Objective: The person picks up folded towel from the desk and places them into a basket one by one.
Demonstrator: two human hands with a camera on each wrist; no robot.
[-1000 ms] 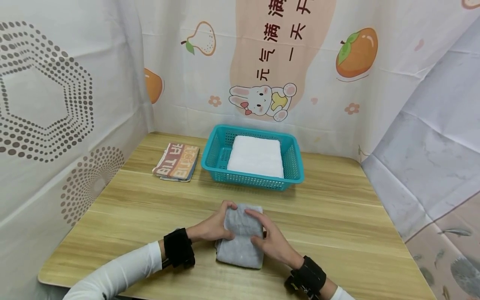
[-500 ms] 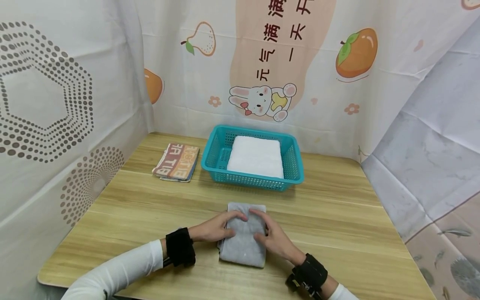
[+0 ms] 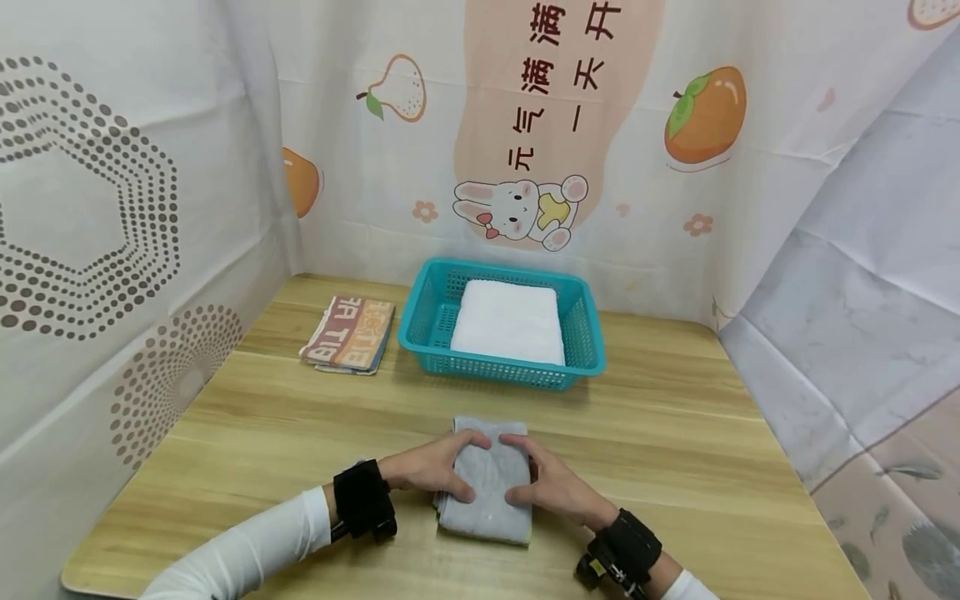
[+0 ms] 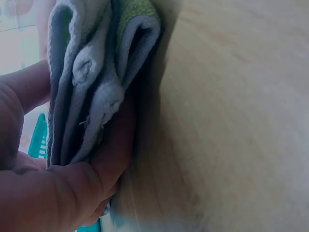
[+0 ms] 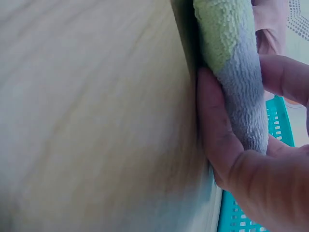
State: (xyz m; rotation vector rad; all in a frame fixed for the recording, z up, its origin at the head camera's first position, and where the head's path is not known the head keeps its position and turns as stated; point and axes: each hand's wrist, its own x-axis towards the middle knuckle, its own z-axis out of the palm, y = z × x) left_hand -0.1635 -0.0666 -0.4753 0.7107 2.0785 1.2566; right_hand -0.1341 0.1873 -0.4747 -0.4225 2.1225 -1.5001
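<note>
A folded grey towel (image 3: pixel 491 521) lies on the table in front of me in the head view. My left hand (image 3: pixel 431 467) grips its left edge, and my right hand (image 3: pixel 562 489) grips the right edge. Up close in the left wrist view, the towel's layered folds (image 4: pixel 104 72) show, with a yellow-green patch; fingers of the left hand (image 4: pixel 58 188) reach under them. The right wrist view has the right hand (image 5: pixel 256 174) pinching a rounded fold of towel (image 5: pixel 244 92), fingers beneath and thumb side above. Parts of both hands are hidden under the cloth.
Beyond the towel stands a teal plastic basket (image 3: pixel 427 329) with a folded white towel (image 3: pixel 510 321) inside. Left of it lies a folded patterned cloth (image 3: pixel 348 333) with lettering. Printed curtains (image 3: pixel 360 183) enclose the wooden table (image 3: pixel 675 450) at the back and sides.
The grey towel has shifted slightly to the right. My left fingers have left its far-left corner and moved inward over the left edge. The head view has tilted slightly.
</note>
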